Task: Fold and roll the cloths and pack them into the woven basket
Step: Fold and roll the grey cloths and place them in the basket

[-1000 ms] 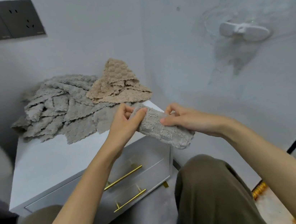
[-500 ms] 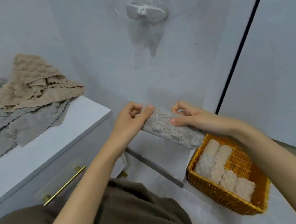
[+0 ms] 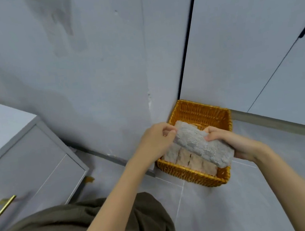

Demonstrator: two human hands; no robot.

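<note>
Left hand (image 3: 156, 141) and right hand (image 3: 235, 143) grip the rolled grey cloth (image 3: 203, 143), fingers curled round its ends. It is held above the woven basket (image 3: 199, 110) on the floor.

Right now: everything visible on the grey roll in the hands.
The grey rolled cloth is a fuzzy, terry-like bundle, slanting from upper left to lower right. The left hand pinches its upper end; the right hand grips its lower half from the side. It is held over the woven basket, above the packed rolls; contact with them cannot be told.
</note>
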